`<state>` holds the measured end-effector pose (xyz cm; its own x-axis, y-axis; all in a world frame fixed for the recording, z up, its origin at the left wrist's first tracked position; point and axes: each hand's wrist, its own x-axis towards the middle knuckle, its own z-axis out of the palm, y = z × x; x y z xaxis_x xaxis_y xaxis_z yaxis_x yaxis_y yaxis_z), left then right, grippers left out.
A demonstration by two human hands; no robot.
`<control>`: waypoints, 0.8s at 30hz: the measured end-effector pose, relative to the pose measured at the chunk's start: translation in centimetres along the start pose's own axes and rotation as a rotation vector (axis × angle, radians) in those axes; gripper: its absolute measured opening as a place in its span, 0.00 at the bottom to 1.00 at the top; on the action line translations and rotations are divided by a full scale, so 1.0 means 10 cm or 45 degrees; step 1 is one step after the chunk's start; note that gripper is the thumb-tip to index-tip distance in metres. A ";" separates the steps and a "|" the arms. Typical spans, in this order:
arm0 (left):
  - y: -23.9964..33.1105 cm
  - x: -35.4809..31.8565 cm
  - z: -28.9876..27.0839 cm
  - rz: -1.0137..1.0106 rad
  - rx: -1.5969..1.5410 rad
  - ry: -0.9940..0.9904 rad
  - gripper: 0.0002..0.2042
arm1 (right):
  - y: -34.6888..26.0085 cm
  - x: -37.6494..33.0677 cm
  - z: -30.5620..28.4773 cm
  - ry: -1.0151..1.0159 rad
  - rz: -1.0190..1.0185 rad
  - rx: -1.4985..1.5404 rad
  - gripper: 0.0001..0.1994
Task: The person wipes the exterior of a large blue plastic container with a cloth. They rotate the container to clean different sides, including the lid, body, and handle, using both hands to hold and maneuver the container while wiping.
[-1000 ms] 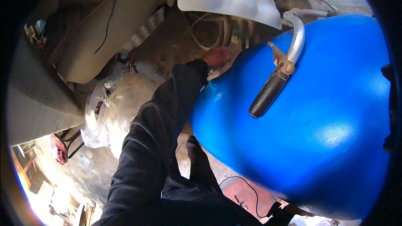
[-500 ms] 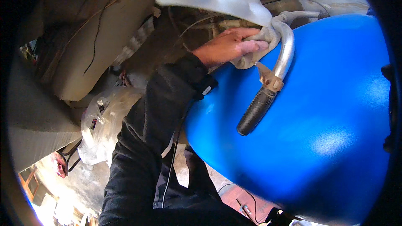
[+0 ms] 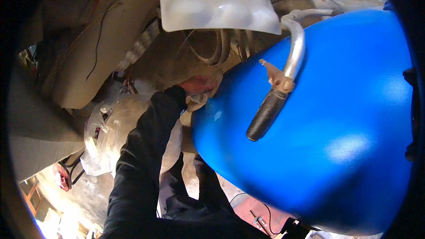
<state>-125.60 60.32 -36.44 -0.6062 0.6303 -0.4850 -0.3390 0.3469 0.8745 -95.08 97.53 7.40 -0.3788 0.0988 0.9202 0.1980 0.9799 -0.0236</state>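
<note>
My left hand [image 3: 198,85] is closed on a pale cloth [image 3: 198,102], at the left side of a large, rounded, glossy blue body [image 3: 327,106]. Part of the cloth hangs below the fingers, next to the blue surface, and some of the fingers are in shadow. In front of the blue body, a silver handlebar [image 3: 297,46] curves down to a black ribbed grip [image 3: 268,114] with a worn lever bracket [image 3: 278,79]. My right hand is out of sight.
A white bumpy panel [image 3: 217,4] hangs above my hand. Bent pipes [image 3: 221,46] sit under it. To the left are a clear plastic bag [image 3: 99,155] and a large beige panel [image 3: 93,57]. A reddish board [image 3: 265,214] with a dark cable lies at the bottom.
My left hand has moved down and to the left with the cloth, from beside the handlebar to the blue body's left side. The white panel hangs lower, uncovering pipes beneath.
</note>
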 end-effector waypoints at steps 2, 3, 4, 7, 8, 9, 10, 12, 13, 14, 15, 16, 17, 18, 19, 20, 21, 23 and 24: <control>-0.31 -0.16 0.17 0.024 -0.106 0.090 0.26 | 0.02 0.00 0.01 -0.033 0.006 0.005 0.43; -0.42 -0.20 0.23 0.032 -0.052 0.145 0.25 | 0.02 0.00 0.01 -0.048 0.010 0.006 0.43; -0.52 -0.22 0.28 0.037 0.002 0.201 0.25 | 0.03 0.00 0.02 -0.063 0.011 0.007 0.43; -0.65 -0.25 0.32 0.153 0.125 0.258 0.23 | 0.05 0.00 0.04 -0.102 0.003 0.009 0.43; -0.62 -0.23 0.30 0.093 0.067 0.214 0.23 | 0.05 0.00 0.03 -0.121 -0.003 0.007 0.43; -0.57 -0.19 0.26 -0.030 -0.211 0.180 0.23 | 0.06 -0.01 0.04 -0.130 -0.007 0.007 0.43; -0.47 -0.17 0.22 -0.063 -0.349 0.158 0.23 | 0.06 0.00 0.04 -0.140 -0.010 0.004 0.43; -0.23 -0.03 0.12 0.161 -0.514 0.137 0.24 | 0.07 0.00 0.04 -0.165 -0.019 -0.010 0.43; -0.10 0.05 0.07 0.326 -0.577 0.133 0.25 | 0.08 0.00 0.04 -0.173 -0.023 -0.017 0.43; 0.02 0.11 0.07 0.313 -0.603 0.160 0.25 | 0.08 0.00 0.04 -0.179 -0.026 -0.023 0.43; 0.11 0.20 0.08 0.290 -0.622 0.192 0.26 | 0.09 0.01 0.04 -0.182 -0.031 -0.029 0.43; 0.15 0.27 0.09 0.353 -0.649 0.218 0.27 | 0.10 0.01 0.05 -0.184 -0.035 -0.036 0.43; 0.13 0.34 0.09 0.313 -0.638 0.179 0.27 | 0.10 0.01 0.04 -0.185 -0.040 -0.043 0.43; 0.07 0.45 0.04 0.358 -0.630 0.138 0.28 | 0.11 0.01 0.05 -0.183 -0.042 -0.047 0.43; -0.04 0.55 0.04 0.363 -0.614 0.107 0.29 | 0.12 0.01 0.05 -0.182 -0.041 -0.050 0.43; -0.22 0.60 0.10 0.285 -0.534 0.138 0.28 | 0.12 0.01 0.05 -0.183 -0.041 -0.056 0.43; -0.44 0.65 0.18 0.171 -0.449 0.178 0.28 | 0.13 0.02 0.06 -0.183 -0.042 -0.061 0.43; -0.96 0.71 0.31 0.148 -0.223 0.220 0.28 | 0.13 0.02 0.07 -0.188 -0.050 -0.063 0.44; -1.24 0.71 0.37 0.240 -0.081 0.222 0.29 | 0.14 0.03 0.07 -0.190 -0.054 -0.062 0.44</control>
<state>-123.05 63.08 -50.78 -0.7757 0.5487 -0.3118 -0.2497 0.1869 0.9501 -95.55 99.04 7.33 -0.5175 0.0854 0.8514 0.2210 0.9746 0.0365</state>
